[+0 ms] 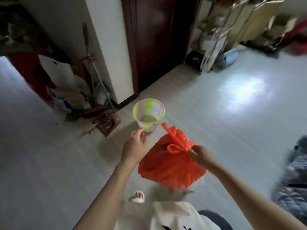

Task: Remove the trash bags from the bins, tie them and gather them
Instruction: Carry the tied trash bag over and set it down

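A full red trash bag (pixel 171 165) hangs in the air in front of me, its top knotted with one loose tail sticking up to the left. My right hand (pixel 198 155) pinches the bag at the knot and carries its weight. My left hand (pixel 135 146) hovers just left of the bag with fingers loosely curled and holds nothing. Beyond it a small pastel bin (pixel 149 114), yellow, pink and white, stands on the floor with no bag in it.
A dustpan (pixel 107 123), broom and mop lean in a cluttered corner at the left by a white wall. A dark wooden door (pixel 157 39) is ahead. Shelves and a blue bundle (pixel 228 58) stand at the back right. A grey heap (pixel 294 180) lies at the right.
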Demonstrator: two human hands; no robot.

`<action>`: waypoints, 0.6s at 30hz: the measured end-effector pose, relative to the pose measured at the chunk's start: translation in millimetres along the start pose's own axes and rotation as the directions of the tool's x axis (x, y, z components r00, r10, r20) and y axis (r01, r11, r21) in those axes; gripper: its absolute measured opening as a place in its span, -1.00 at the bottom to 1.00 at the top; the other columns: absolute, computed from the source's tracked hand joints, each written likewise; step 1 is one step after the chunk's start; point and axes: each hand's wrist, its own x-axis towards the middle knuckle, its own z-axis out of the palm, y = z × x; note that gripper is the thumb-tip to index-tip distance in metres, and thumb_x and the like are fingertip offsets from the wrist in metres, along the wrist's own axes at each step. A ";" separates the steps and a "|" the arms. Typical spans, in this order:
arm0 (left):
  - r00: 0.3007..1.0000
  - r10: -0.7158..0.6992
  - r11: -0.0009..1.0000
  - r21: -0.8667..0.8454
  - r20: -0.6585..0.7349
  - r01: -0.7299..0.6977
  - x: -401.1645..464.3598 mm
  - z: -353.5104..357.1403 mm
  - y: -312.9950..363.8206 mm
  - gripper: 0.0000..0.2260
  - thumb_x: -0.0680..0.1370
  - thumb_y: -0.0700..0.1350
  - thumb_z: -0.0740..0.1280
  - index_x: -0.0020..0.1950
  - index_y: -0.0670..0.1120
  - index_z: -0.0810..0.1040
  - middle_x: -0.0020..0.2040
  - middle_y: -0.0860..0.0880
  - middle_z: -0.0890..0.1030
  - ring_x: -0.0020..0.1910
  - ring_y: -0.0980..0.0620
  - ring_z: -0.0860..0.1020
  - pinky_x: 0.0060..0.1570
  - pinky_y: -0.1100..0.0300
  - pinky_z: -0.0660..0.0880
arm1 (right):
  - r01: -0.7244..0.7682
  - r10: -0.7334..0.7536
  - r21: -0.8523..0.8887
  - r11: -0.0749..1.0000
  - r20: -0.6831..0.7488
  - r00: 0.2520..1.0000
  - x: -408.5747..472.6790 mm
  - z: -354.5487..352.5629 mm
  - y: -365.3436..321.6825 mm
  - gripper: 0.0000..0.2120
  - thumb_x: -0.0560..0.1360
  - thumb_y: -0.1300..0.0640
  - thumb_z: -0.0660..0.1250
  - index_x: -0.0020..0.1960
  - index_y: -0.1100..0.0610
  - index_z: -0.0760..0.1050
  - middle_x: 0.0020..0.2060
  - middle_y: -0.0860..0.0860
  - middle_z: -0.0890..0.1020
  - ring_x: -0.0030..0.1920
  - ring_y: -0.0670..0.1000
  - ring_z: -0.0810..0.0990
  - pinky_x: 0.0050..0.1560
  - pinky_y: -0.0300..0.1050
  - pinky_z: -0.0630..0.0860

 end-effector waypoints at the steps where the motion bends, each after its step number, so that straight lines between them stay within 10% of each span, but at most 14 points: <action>1: 0.999 0.042 0.999 0.015 0.024 -0.043 25.7 -1.5 12.4 -0.74 0.55 -0.11 0.25 0.21 -0.14 0.50 0.16 -0.13 0.56 0.17 -0.11 0.52 0.10 0.08 0.43 | -0.035 0.036 0.023 0.999 -0.044 0.998 9.2 -15.1 -2.8 -0.77 0.29 -0.03 0.10 -0.44 0.10 0.31 -0.41 0.13 0.45 -0.34 -0.01 0.41 -0.41 -0.16 0.28; 11: 0.811 0.468 0.845 0.091 0.351 -0.527 242.3 94.1 183.5 -0.70 0.54 -0.12 0.25 0.27 -0.13 0.47 0.23 -0.11 0.51 0.24 -0.08 0.47 0.24 0.03 0.40 | -0.179 0.213 0.139 0.974 -0.300 0.930 159.9 -174.4 28.8 -0.81 0.35 0.04 0.15 -0.35 0.14 0.33 -0.42 0.08 0.42 -0.34 0.01 0.41 -0.34 -0.08 0.26; 18: 0.708 0.522 0.743 0.153 0.476 -0.651 396.5 196.8 326.4 -0.67 0.55 -0.07 0.23 0.30 -0.09 0.45 0.24 -0.08 0.50 0.24 -0.03 0.46 0.26 0.03 0.39 | -0.347 0.461 0.335 0.876 -0.374 0.804 275.8 -290.2 114.5 -0.69 0.41 0.25 0.24 -0.44 0.10 0.22 -0.49 -0.04 0.34 -0.41 -0.03 0.32 -0.46 -0.23 0.18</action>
